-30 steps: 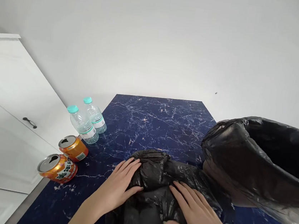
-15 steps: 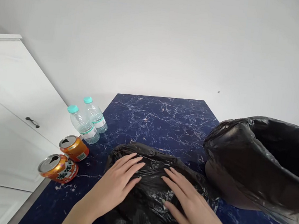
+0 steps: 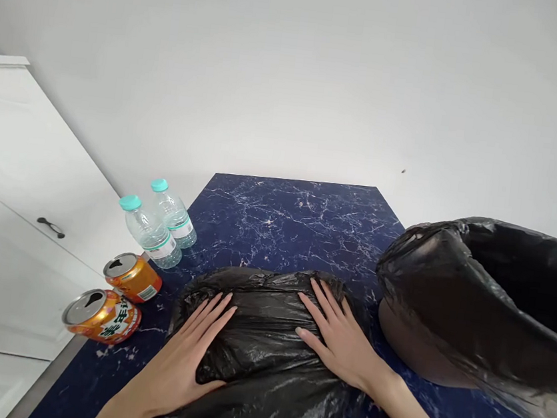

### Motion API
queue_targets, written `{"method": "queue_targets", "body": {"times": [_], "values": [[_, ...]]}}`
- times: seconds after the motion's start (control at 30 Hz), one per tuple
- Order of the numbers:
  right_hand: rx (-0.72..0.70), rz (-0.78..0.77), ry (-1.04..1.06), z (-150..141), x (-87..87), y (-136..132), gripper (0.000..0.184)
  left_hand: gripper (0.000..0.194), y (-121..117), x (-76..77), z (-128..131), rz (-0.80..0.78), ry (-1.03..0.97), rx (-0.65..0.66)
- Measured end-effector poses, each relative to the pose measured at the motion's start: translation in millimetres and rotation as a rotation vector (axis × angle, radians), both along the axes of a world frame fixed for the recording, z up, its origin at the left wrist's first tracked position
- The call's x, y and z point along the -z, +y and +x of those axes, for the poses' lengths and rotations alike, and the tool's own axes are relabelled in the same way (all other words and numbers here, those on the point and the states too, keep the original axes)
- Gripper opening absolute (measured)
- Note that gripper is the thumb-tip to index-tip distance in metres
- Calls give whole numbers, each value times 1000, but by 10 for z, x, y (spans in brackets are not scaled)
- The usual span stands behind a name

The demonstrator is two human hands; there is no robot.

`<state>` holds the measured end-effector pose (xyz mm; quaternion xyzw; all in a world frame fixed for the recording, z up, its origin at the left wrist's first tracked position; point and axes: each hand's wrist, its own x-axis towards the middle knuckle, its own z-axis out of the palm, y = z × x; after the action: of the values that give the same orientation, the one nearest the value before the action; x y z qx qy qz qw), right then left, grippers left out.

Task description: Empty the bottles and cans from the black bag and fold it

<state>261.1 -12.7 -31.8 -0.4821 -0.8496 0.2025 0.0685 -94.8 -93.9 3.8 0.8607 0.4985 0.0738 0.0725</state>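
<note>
A black plastic garbage bag (image 3: 264,331) lies spread and wrinkled at the near part of the table. My left hand (image 3: 186,353) rests flat on its left side, fingers stretched out. On the bag's upper right lies my right hand (image 3: 338,330), palm down with the fingers apart. Neither hand grips anything. Close by on the right stands a trash bin (image 3: 431,344), lined with another black bag (image 3: 452,276) folded over its rim; its inside is dark.
Two orange drink cans, a nearer can (image 3: 104,316) and a farther can (image 3: 134,277), stand opened at the table's left edge. Behind them are two clear bottles (image 3: 155,232) with turquoise caps. A white cabinet (image 3: 17,206) borders the blue marbled table (image 3: 282,219); a wall rises behind.
My hands have moved apart, the left one toward the left and nearer, the right one farther up the bag. The bag now lies wider and flatter.
</note>
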Motion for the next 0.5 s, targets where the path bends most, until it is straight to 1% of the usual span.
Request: {"method": "queue_targets", "body": {"times": [0.07,0.1,0.2,0.23,0.3,0.37,0.4,0.43,0.5], "values": [[-41,-18,17,36,-55,65,72,96,-88,-42,-100,8,-20,15],[-38,-28,22,42,-101,73,72,93,-128,-54,-146,10,-18,27],[-16,7,31,-8,-293,-48,72,89,-224,-34,-215,20,27,42],[-44,44,35,-53,-358,-140,73,89,-249,-4,-201,34,45,30],[-217,132,72,-185,-436,-386,81,87,-295,86,-110,94,72,-31],[-499,222,132,-352,-394,-670,93,83,-345,191,42,195,88,-119],[-586,304,159,-433,-325,-805,90,80,-373,233,124,256,95,-154],[-596,381,172,-499,-236,-923,85,78,-403,260,199,303,108,-163],[-535,464,184,-554,-54,-1080,80,76,-464,251,298,362,134,-107]]}}
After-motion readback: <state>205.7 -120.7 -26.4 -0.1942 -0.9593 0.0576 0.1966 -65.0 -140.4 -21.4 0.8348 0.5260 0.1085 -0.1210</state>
